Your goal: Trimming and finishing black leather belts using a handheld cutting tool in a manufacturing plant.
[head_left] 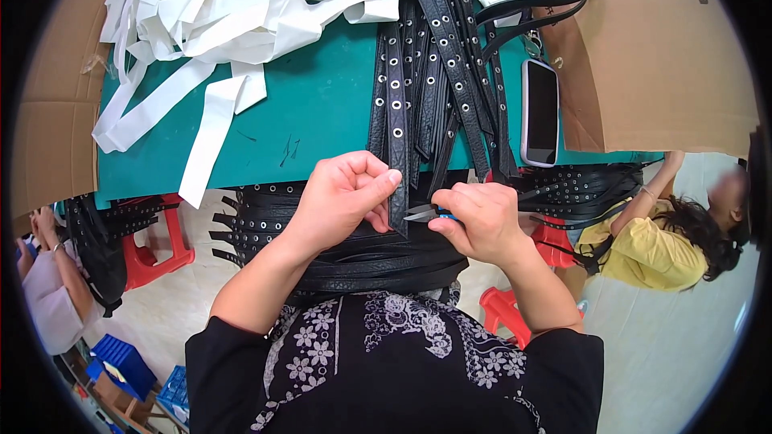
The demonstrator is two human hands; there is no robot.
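Floral-printed black shirt (pixel 346 370), lower centre of the frame, nearest the camera. White strips (pixel 225 12), upper left, a loose heap with tails trailing over the green table (pixel 314 96); a stray tail could probably snag if dragged toward the work. Left hand (pixel 342 201), centre, fingers curled and narrow, thumb tip over the strap's edge; whether it pinches the leather-like band or a thread, cannot tell. Black strap (pixel 398 145), centre, eyeletted, its pointed end hanging past the table edge; a light hold might let it swing, making a cut stray. Piled straps (pixel 402 269), below that end, close enough that a low blade might nick one. Snips (pixel 420 215), right of the strap, blades slightly parted and aimed left; a slip could score the black surface or catch the left fingers. Right hand (pixel 486 213), right of centre, closed around the snips, its grip partly hiding them. Phone (pixel 539 112), right, near the table edge; a wide elbow or tugged strap could knock it.
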